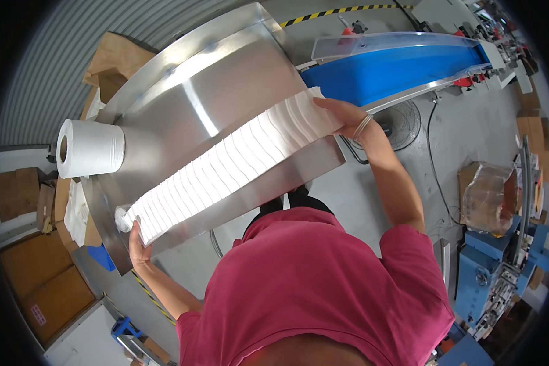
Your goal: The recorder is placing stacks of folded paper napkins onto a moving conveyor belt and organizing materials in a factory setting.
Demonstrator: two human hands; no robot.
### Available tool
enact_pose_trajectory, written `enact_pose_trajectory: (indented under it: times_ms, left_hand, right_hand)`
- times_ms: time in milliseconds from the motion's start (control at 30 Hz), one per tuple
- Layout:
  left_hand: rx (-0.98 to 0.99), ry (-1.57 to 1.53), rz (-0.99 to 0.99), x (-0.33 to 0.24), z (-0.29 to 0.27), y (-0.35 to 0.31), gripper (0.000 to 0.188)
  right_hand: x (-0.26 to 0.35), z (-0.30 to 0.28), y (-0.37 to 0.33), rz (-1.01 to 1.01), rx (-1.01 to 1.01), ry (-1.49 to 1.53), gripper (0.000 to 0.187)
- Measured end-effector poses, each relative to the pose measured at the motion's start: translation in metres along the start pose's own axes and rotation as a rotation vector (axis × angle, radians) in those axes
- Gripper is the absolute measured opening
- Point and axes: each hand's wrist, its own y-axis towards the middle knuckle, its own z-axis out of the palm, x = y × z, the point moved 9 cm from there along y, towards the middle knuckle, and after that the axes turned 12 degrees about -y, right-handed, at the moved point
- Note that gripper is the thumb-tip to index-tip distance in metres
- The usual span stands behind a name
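Observation:
A long row of white folded sheets (pixel 226 161), pressed together side by side, stretches slantwise across the steel table (pixel 244 91). My left hand (pixel 138 245) grips its near left end, with the thumb up along the side. At the far right end my right hand (pixel 344 116) holds the row, its fingers partly hidden behind the sheets. The folds are wider apart near the right hand and tighter toward the left. A small crumpled whitish bundle (pixel 122 218) lies just beyond my left hand at the table's left end.
A large white roll (pixel 97 148) stands at the table's left edge, near open cardboard boxes (pixel 113 82). A blue conveyor belt (pixel 396 70) with clear side guards adjoins the table's right end. A floor fan (pixel 399 125), cables and blue machinery (pixel 479 274) are to the right.

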Motion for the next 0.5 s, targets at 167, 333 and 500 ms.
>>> enact_pose_trajectory:
  times_ms: [167,333,500]
  left_hand:
    - [0.045,0.018,0.009,-0.002,0.014,0.001,0.060]
    - [0.046,0.020,-0.005,-0.001,0.015,0.000,0.059]
    - [0.054,0.018,0.017,-0.001,0.018,-0.001,0.058]
  right_hand:
    - [-0.006,-0.005,0.000,0.023,-0.020,0.030,0.044]
    - [0.024,-0.022,0.002,-0.292,-0.403,-1.063,0.040]
    - [0.000,-0.086,0.045,-0.519,-0.375,-0.640,0.036]
